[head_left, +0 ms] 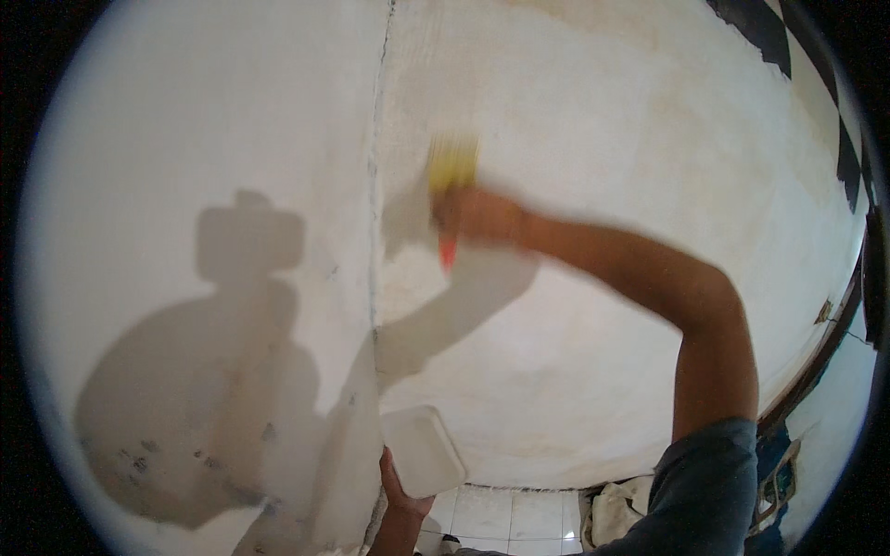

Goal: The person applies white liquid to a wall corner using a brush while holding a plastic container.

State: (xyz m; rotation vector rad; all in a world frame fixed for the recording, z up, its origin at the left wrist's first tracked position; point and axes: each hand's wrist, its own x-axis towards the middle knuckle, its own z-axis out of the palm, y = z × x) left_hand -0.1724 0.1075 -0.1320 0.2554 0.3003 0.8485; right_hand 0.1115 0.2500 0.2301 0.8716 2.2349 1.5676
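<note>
My right hand grips a brush with yellow bristles and a red handle, held against or close to the whitish wall just right of the vertical corner seam. Motion blurs the hand and brush. Low in the middle, my left hand holds a white rectangular tray or container with rounded corners, beside the seam. My shadow falls across the wall at the left.
A white tiled floor shows at the bottom, with a beige cloth or bag beside my sleeve. Black checkered patches line the upper right, and dark edges and objects I cannot make out run along the right side.
</note>
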